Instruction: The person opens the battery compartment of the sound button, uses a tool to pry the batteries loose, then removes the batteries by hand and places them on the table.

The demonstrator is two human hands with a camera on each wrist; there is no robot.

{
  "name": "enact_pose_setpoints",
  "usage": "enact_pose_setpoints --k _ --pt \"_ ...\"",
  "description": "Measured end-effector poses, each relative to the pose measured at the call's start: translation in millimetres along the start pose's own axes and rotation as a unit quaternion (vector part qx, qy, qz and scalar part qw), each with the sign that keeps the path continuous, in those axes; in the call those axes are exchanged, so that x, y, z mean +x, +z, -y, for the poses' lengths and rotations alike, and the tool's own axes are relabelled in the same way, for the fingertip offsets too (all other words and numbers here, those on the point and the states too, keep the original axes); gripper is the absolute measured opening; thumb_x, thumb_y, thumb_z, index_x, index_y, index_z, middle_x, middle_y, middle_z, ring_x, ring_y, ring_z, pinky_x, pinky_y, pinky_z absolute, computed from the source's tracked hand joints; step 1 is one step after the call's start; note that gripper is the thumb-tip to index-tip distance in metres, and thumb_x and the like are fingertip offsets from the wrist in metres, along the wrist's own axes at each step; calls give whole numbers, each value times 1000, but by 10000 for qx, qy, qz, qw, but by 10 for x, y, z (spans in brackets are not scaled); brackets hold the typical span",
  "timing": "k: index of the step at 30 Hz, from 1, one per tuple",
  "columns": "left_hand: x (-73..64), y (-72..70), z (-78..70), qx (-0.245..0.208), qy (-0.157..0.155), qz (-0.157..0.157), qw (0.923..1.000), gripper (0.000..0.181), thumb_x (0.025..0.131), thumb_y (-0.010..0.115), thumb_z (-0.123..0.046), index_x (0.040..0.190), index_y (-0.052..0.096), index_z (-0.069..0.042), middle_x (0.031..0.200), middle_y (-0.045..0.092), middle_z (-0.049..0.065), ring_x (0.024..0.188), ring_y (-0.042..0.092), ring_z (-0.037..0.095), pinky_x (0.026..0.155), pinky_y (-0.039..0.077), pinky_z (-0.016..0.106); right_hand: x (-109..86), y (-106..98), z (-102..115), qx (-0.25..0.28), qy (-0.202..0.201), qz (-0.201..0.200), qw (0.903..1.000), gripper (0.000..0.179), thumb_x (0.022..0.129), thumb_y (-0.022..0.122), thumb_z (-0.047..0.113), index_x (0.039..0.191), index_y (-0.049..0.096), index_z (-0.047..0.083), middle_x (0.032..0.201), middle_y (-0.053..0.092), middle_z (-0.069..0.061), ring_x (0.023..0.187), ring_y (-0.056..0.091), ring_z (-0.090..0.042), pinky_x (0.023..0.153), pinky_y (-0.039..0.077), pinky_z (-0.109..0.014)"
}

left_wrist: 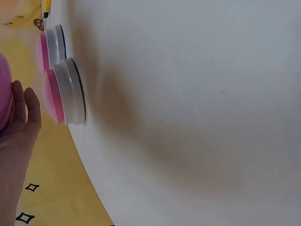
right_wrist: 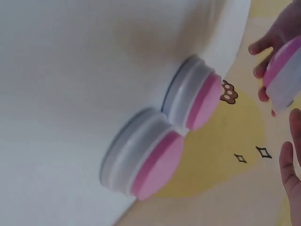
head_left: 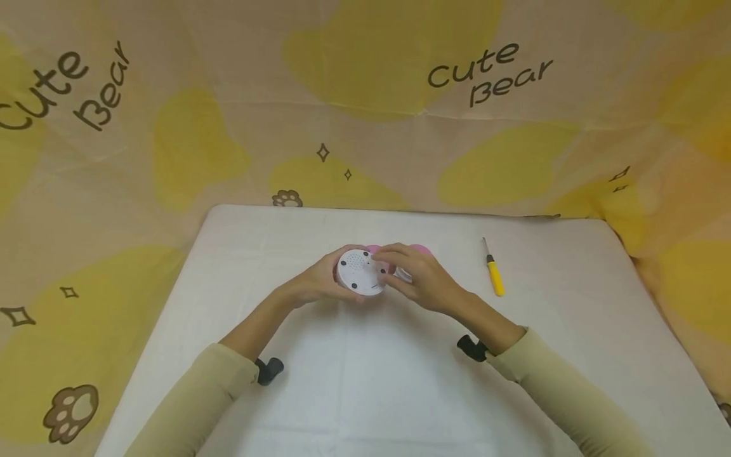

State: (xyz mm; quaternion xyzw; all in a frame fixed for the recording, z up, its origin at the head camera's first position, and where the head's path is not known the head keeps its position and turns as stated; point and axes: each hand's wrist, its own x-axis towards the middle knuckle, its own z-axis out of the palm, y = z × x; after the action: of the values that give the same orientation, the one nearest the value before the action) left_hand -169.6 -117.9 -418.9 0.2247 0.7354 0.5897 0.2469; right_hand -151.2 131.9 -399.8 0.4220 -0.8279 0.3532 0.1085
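My left hand grips a round pink-and-white push button by its rim, tilted so the white underside faces the head camera. That underside carries black round spots and a patch of small holes. Over its right edge is my right hand, fingers and thumb apart; the right wrist view shows its fingers extended, with a gap to the button. Whether a fingertip touches the underside cannot be told. Two similar buttons, a nearer one and a farther one, sit pink side up behind the hands.
A screwdriver with a yellow handle lies on the white table, right of the hands. Black wrist mounts show at both sleeves. A patterned yellow cloth hangs behind the table.
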Motion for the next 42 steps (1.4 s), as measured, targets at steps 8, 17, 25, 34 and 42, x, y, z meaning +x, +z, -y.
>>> enact_pose_setpoints --k 8,17,25,34,42 --pt "-10 -16 -10 -191 107 307 9993 94 72 87 -6 151 36 -6 139 50 7 123 46 26 103 39 42 106 -131 40 -1236 -1068 614 9847 32 82 83 16 111 73 7 111 73 -4 96 68 -19 80 53 -36" --pt "-34 -4 -18 -203 52 337 9992 89 71 86 -2 147 39 -9 134 52 8 119 47 26 102 39 42 158 -132 88 -1440 -1601 863 9727 20 80 83 11 98 73 10 92 71 4 88 65 -14 80 51 -35" --pt "-56 25 -16 -155 -25 334 9993 86 70 86 -4 143 42 -10 131 54 8 118 49 25 101 39 41 147 -93 118 -1581 -1877 1012 9641 18 81 81 9 91 66 10 78 64 6 75 62 -12 76 51 -32" --pt "-75 37 -16 -202 -55 550 9983 87 71 86 -3 144 41 -14 131 53 8 117 49 27 99 42 40 123 -87 89 -1367 -1847 772 9702 21 79 84 19 94 71 10 73 65 9 71 62 -9 80 52 -34" --pt "-87 47 -20 -159 -94 825 9964 85 72 83 0 144 41 -13 131 53 8 115 51 26 97 44 40 119 -75 93 -1234 -1960 608 9709 31 77 86 23 100 73 7 80 70 5 77 66 -12 80 53 -35"
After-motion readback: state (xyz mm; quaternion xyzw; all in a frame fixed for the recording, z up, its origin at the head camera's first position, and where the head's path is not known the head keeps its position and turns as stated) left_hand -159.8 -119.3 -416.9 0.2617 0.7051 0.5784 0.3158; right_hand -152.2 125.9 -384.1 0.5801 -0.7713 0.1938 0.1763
